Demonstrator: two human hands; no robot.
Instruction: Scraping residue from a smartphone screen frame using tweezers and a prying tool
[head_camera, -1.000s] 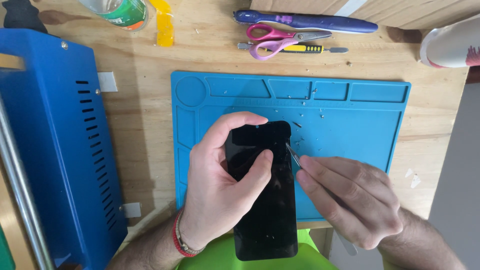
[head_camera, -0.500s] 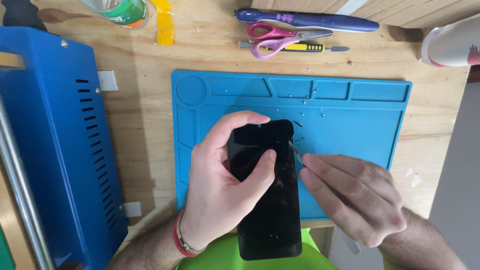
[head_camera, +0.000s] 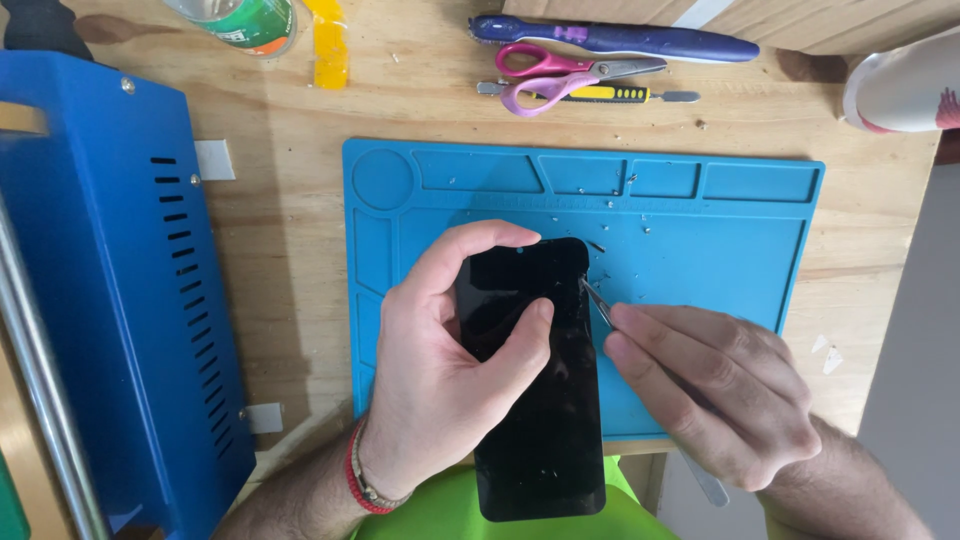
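The far half of the blue silicone work mat (head_camera: 720, 250) lies open apart from tiny glass chips, with room to move rightward over bare wooden tabletop (head_camera: 280, 230). Left, the tall blue metal housing (head_camera: 110, 300) walls off that side. Beyond the mat, pink-handled scissors (head_camera: 560, 75), a yellow-handled pry tool (head_camera: 600, 95) and a purple pen-shaped tool (head_camera: 620, 40) line the far edge.

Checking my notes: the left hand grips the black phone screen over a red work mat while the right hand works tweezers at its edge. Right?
Not quite: the head view shows the mat is blue, not red. The rest holds.
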